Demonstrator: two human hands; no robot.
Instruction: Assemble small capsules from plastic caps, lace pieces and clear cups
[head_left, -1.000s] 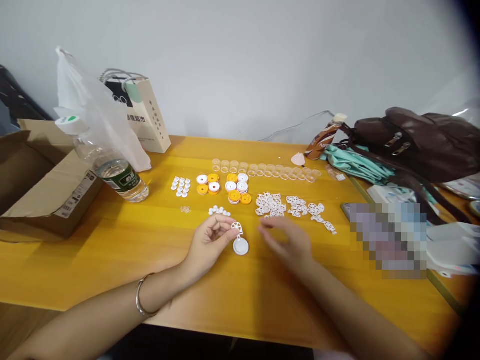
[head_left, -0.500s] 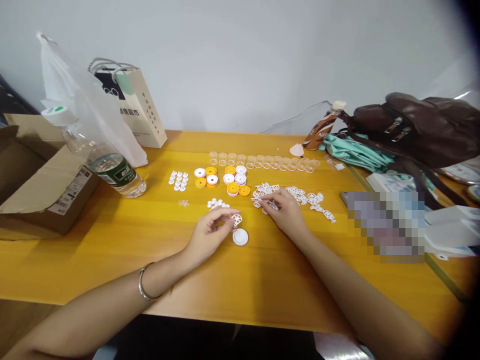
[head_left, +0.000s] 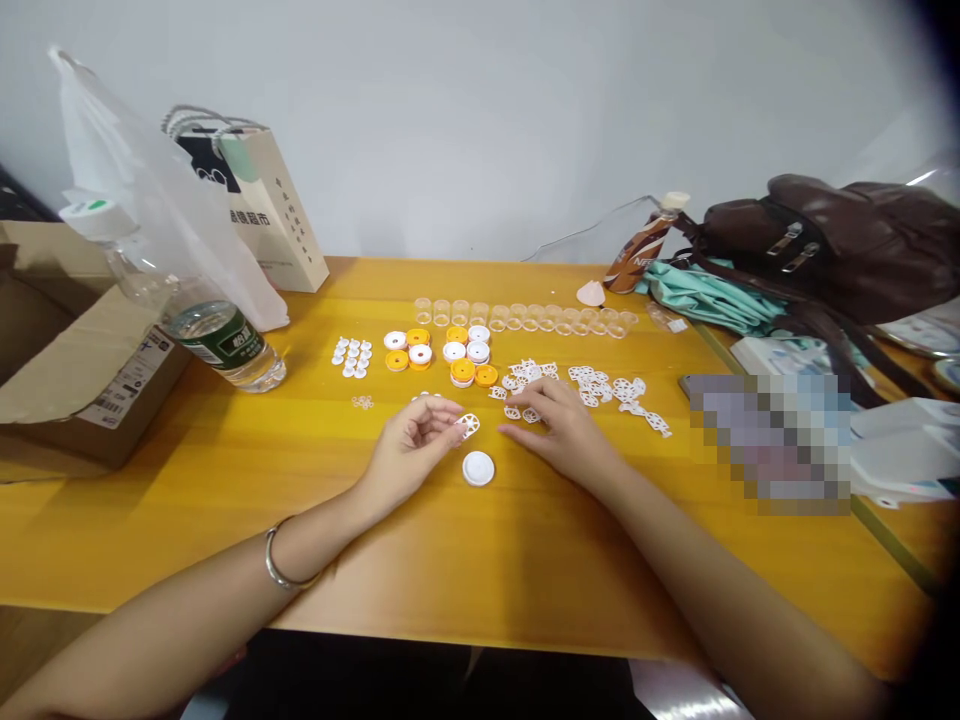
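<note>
The left hand's grip pinches a white openwork plastic piece near a white rimmed disc on the counter. The right hand's grip curves, fingers parted, beside loose openwork pieces.

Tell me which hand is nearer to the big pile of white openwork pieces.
Right. The right hand is at the near side of the pile; the left hand is farther off, left of it, pinching one openwork piece.

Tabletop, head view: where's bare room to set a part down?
Free: tabletop between the white disc and the near edge, flanked by forearms; also between the cardboard box and left hand.
Crowded: white openwork pieces by the right hand; beyond, orange and white discs and clear cups.
</note>
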